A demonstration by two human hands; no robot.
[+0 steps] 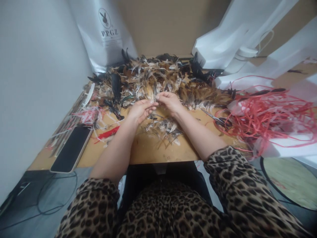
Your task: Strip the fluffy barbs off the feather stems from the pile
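My left hand [141, 110] is closed in a pinch on a small bunch of golden-brown feathers [149, 91], tips pointing away from me. Close beside it, my right hand [170, 101] pinches a thin feather at the edge of that bunch; its exact grip is partly hidden. Both hands are raised just in front of a large pile of brown, white and black feathers [163, 74]. On the table below them lies a scatter of small loose feathers [164, 129].
A dark-screened phone [71, 148] and a red feather-like strip [109, 132] lie left. To the right are scissors [220, 121] and tangled pink-red plastic twine [274, 114]. Behind stand a white printed bag [109, 43] and white plastic bags [218, 43]. The table edge [163, 160] is near me.
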